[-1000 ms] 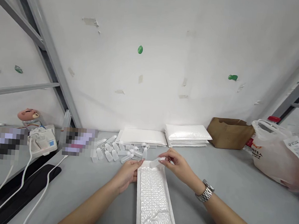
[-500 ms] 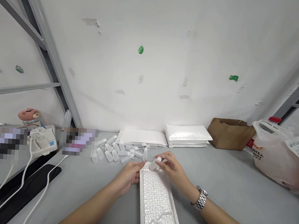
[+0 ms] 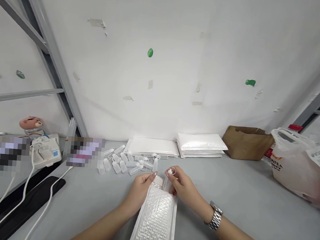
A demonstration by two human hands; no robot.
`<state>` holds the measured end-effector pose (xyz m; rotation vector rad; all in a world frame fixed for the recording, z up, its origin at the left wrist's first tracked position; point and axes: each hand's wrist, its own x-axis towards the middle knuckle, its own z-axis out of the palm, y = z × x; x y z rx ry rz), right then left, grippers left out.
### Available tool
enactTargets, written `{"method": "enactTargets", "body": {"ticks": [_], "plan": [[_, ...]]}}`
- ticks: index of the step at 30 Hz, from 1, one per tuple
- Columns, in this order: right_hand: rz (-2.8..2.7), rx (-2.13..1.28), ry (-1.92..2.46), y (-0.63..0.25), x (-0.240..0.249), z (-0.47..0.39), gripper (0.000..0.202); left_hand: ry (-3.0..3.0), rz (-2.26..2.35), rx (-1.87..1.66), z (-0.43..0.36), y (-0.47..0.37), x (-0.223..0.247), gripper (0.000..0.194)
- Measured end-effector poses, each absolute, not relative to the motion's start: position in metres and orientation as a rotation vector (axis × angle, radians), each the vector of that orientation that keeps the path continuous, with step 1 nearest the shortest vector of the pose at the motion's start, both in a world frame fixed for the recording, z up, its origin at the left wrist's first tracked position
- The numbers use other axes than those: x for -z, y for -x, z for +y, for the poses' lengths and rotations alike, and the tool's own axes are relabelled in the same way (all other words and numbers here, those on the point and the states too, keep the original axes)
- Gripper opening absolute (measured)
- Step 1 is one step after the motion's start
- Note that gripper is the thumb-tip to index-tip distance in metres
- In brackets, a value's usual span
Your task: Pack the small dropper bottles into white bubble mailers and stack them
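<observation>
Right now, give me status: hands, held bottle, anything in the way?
Left hand gripping bubble mailer near its open end. Right hand pinching small bottle, cap up, at the mailer's mouth. Loose bottles beyond the left hand, off the mailer.

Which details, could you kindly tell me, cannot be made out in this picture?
In the head view:
Padded mailer: near end cut off by the bottom edge.
Small bottle in the right hand: lower end hidden by the mailer.
Brown box: floor hidden by its front wall.
Bag label: print too small to read.
</observation>
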<state>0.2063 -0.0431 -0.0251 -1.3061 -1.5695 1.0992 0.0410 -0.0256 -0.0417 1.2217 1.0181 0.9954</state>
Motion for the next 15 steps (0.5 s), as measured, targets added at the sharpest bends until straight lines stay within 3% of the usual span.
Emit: {"method": "enactTargets", "body": {"ticks": [9,15], "plan": [[-1.495,-1.369,1.148,-0.209,0.025,-0.038,0.031,-1.152,1.041,-1.039,-0.031,-0.043,0.028,0.04],[-1.43,-1.328,1.096,-0.206,0.04,-0.035,0.036,-1.117,1.046,-1.073,-0.028,-0.04,0.033,0.04]]}}
